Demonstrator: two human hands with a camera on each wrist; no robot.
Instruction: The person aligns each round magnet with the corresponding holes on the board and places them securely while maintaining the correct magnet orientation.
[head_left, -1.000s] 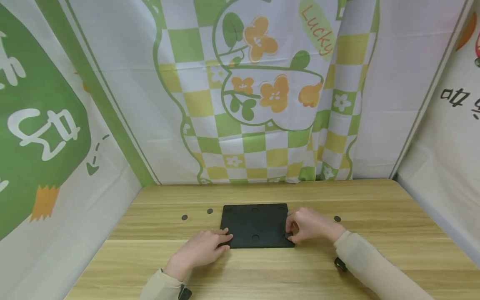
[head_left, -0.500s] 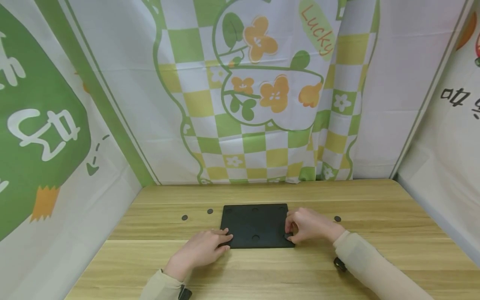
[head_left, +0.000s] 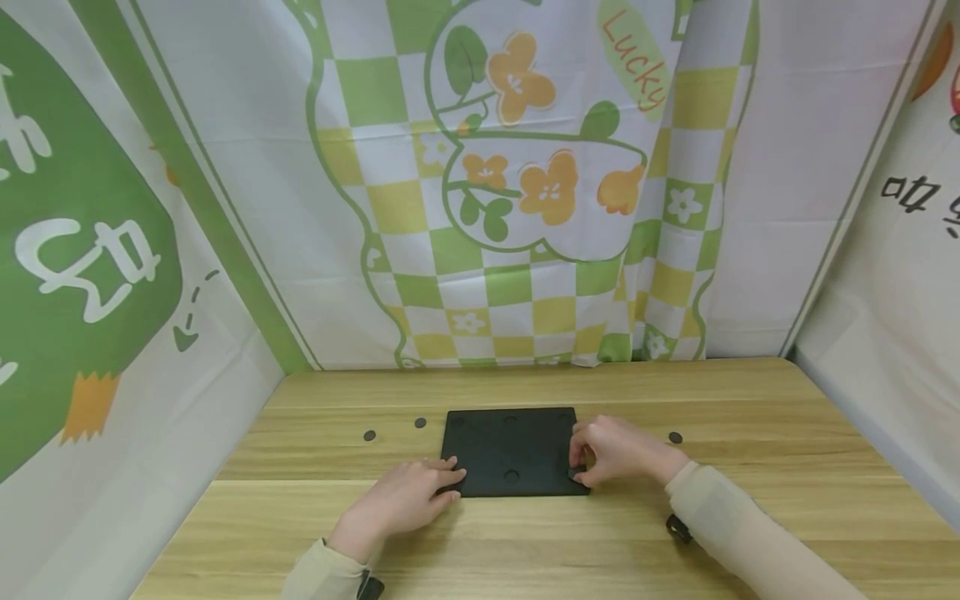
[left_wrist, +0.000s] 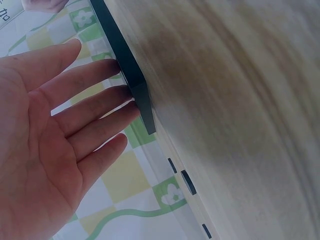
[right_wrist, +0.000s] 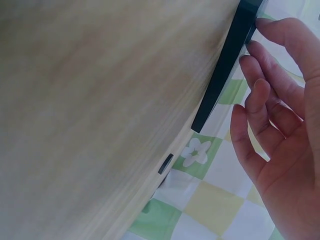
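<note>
A flat black rectangular board (head_left: 487,446) with round marks along its edges lies on the wooden table. My left hand (head_left: 408,497) rests its nearly straight fingertips on the board's front left corner; the left wrist view shows these fingers (left_wrist: 100,102) extended against the board's edge (left_wrist: 132,75). At the front right corner, my right hand (head_left: 618,448) pinches a small black disc (head_left: 576,472) between thumb and curled fingers, down at the board's surface. In the right wrist view that disc is hidden, and the thumb and fingers meet the board (right_wrist: 225,65).
Two dark discs, one farther left (head_left: 370,435) and one nearer the board (head_left: 420,422), lie on the table (head_left: 525,550). Another dark disc (head_left: 676,437) lies right of the board, behind the right wrist. A patterned curtain (head_left: 517,308) hangs at the table's back edge.
The right fingertips shift very slightly at the board's front right corner, with the disc still between them. The left hand and the board stay in place.
</note>
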